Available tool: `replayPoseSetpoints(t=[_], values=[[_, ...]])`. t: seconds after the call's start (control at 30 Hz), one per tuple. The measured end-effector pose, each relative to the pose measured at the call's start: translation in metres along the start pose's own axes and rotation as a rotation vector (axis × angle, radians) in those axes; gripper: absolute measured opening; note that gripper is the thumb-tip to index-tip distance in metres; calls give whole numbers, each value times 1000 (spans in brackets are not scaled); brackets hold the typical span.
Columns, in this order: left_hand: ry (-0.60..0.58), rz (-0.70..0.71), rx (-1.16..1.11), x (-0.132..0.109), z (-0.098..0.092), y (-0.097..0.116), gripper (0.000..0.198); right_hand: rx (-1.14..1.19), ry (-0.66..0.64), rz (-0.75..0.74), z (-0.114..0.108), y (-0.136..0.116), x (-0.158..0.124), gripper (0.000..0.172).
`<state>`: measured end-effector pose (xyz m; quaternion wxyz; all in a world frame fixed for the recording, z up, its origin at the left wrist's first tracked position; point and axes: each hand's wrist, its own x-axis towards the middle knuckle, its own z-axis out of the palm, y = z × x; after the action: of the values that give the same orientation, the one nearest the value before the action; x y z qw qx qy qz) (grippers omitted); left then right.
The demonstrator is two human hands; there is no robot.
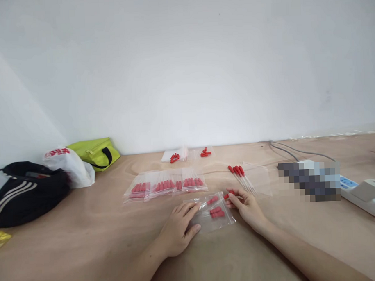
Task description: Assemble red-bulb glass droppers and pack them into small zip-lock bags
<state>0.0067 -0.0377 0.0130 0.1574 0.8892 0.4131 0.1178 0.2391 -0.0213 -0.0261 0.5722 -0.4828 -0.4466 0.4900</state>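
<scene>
A clear zip bag [205, 222] lies flat on the table, with a few red-bulbed droppers [217, 213] inside it. My left hand [179, 227] rests on the bag's left end, fingers stretched out and thumb apart. At the bag's right end, my right hand [245, 207] pinches a dropper [228, 195] by its red bulb; the dropper's tube points left toward the bag. Just beyond that hand, several loose droppers [239, 171] with red bulbs and clear tubes lie beside and partly over another clear bag [260, 179].
Filled dropper bags [164, 184] lie in a row behind my left hand. Two bags with small red pieces [175, 157] sit near the wall. Black [29, 195], white [74, 165] and lime-green bags [98, 152] stand left. A power strip [348, 183] and cables [294, 148] are right.
</scene>
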Motion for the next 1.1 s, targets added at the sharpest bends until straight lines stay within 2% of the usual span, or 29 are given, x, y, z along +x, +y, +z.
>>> replayPoseSetpoints(t=[0.07,0.2,0.3,0.37,0.43,0.5,0.6,0.7,0.9,1.03,1.1], values=[[7,11,-9,1,0,0,48,-64,-68,26,-1,1,-2,28],[20,39,-10,2,1,-1,48,-138,-119,21,1,2,-4,22],[30,53,8,1,2,-2,44,-261,-248,-54,2,1,-4,15],[28,62,26,0,3,-2,41,-392,-352,-120,-1,-2,0,19],[24,72,41,0,3,-2,40,-551,-381,-154,-6,-7,7,22],[25,72,47,1,3,-2,39,-756,-282,-176,-13,-13,19,19],[30,59,37,1,2,-2,36,-1131,-4,-193,-21,-24,43,19],[14,45,29,1,1,-2,36,-1320,136,-121,-20,-28,63,24],[13,34,27,1,2,-2,37,-1384,157,-75,-9,-18,74,27],[13,24,26,0,3,-3,37,-1384,126,-110,-7,-15,70,33],[17,28,25,0,3,-3,38,-1347,114,-173,-9,-14,65,41]])
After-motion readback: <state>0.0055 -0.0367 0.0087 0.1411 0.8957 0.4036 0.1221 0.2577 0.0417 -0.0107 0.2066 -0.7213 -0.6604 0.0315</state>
